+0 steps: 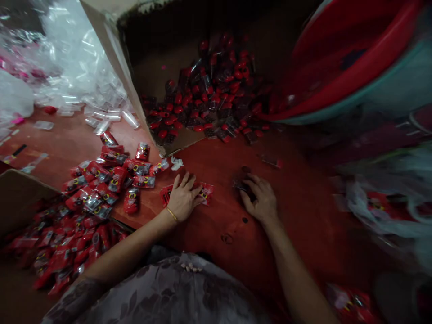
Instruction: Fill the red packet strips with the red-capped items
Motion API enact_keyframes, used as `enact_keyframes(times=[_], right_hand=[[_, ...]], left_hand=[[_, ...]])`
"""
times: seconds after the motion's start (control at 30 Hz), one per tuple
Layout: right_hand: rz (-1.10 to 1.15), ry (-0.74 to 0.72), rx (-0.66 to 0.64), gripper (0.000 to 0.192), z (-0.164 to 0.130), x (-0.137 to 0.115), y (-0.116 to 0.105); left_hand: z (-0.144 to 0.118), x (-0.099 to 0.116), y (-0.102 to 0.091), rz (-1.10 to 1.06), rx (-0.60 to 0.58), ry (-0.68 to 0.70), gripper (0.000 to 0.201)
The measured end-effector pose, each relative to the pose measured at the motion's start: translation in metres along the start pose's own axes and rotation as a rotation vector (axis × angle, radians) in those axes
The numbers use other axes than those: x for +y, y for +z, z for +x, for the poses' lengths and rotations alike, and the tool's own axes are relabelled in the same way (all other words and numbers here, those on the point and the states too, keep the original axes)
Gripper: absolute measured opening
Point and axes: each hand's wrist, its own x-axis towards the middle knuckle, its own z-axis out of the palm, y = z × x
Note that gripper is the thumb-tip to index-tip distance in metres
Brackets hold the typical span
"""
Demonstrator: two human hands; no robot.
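Observation:
My left hand (184,195) lies flat, fingers spread, on a red printed packet (206,192) on the red table (219,162). A thin bangle circles that wrist. My right hand (259,200) rests palm down over a small dark item (240,183) a little to the right; its fingers curl around it. A heap of filled red packets (111,177) spreads to the left of my left hand. Straight ahead, an open cardboard box (145,67) lies tipped, with a pile of small red and dark pieces (209,99) inside.
A red basin (337,58) sits at the upper right. Clear plastic bags (77,58) pile at the upper left. Another cardboard box (16,193) with more red packets (60,247) stands at the lower left. Bagged packets (381,202) lie at the right.

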Motion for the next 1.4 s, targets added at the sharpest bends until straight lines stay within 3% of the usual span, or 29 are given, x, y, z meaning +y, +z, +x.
enact_keyframes(times=[0.13, 0.3, 0.43, 0.57, 0.7, 0.8, 0.87, 0.93, 1.03, 1.1, 1.17, 1.23, 1.3, 1.4], right_hand=[[-0.011, -0.015, 0.010, 0.027, 0.000, 0.000, -0.002], [-0.004, 0.035, 0.063, 0.025, -0.002, -0.011, -0.010], [0.209, 0.170, 0.100, 0.026, -0.003, -0.051, -0.008], [0.622, 0.420, 0.006, 0.029, 0.007, -0.098, 0.009], [0.766, 0.469, -0.075, 0.033, 0.018, -0.113, 0.026], [0.765, 0.468, -0.167, 0.042, 0.020, -0.110, 0.031], [0.745, 0.475, -0.217, 0.045, 0.020, -0.106, 0.030], [0.701, 0.508, -0.215, 0.043, 0.020, -0.100, 0.029], [0.697, 0.595, -0.151, 0.039, 0.019, -0.089, 0.025], [0.785, 0.641, -0.132, 0.040, 0.019, -0.084, 0.021], [0.867, 0.641, -0.145, 0.041, 0.018, -0.084, 0.016], [0.905, 0.599, -0.162, 0.041, 0.017, -0.087, 0.010], [0.914, 0.550, -0.189, 0.039, 0.016, -0.092, 0.004], [0.948, 0.531, -0.188, 0.036, 0.014, -0.099, 0.001]], left_hand=[[0.003, 0.008, 0.006, 0.020, 0.029, -0.045, 0.025], [0.003, 0.013, -0.001, 0.022, 0.132, -0.058, 0.028], [0.003, 0.017, -0.014, -0.011, 0.216, -0.083, 0.029], [0.000, 0.021, -0.018, -0.098, 0.216, -0.090, 0.028], [0.000, 0.016, -0.010, -0.323, 0.196, -0.165, 0.042], [0.003, 0.008, -0.003, -0.680, 0.146, -0.305, 0.055], [0.006, 0.003, -0.002, -0.793, 0.116, -0.374, 0.055], [0.007, 0.001, -0.004, -0.693, 0.111, -0.384, 0.047], [0.008, 0.004, -0.009, -0.371, 0.098, -0.284, 0.036], [0.008, 0.009, -0.012, -0.218, 0.124, -0.228, 0.038], [0.009, 0.016, -0.014, -0.201, 0.184, -0.210, 0.045], [0.011, 0.022, -0.016, -0.351, 0.199, -0.186, 0.043], [0.014, 0.027, -0.017, -0.631, 0.113, -0.177, 0.037], [0.018, 0.032, -0.015, -0.991, 0.031, -0.285, 0.036]])
